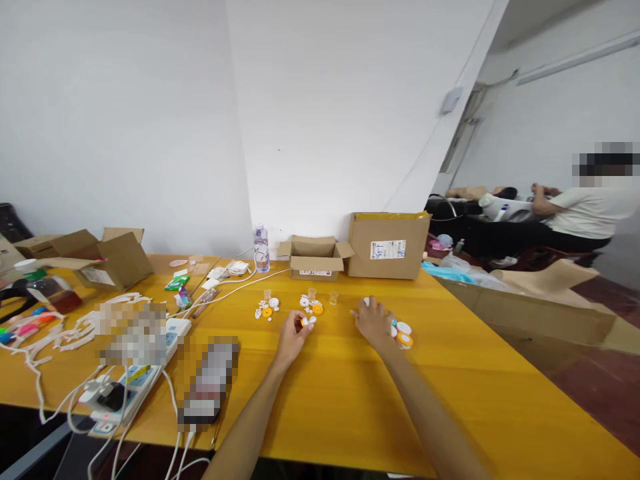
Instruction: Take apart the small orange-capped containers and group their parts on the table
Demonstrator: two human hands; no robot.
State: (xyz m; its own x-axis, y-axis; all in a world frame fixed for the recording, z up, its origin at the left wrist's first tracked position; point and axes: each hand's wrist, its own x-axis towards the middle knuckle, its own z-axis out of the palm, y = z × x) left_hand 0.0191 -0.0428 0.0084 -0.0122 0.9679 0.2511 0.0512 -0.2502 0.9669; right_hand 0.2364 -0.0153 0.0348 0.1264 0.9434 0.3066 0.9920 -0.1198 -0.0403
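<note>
Cardboard box (317,265) gapes behind clear cups (333,298). Left hand (291,337) pinches a white piece (311,321); right hand (374,325), apart, is beside round discs (404,329), its grip unclear.

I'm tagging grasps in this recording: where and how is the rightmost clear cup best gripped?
Likely a pinch on opposite sides of its wall, from the right: the clear cup looks round and upright, an orange disc lies near its left, and the right hand is on its other side.
</note>
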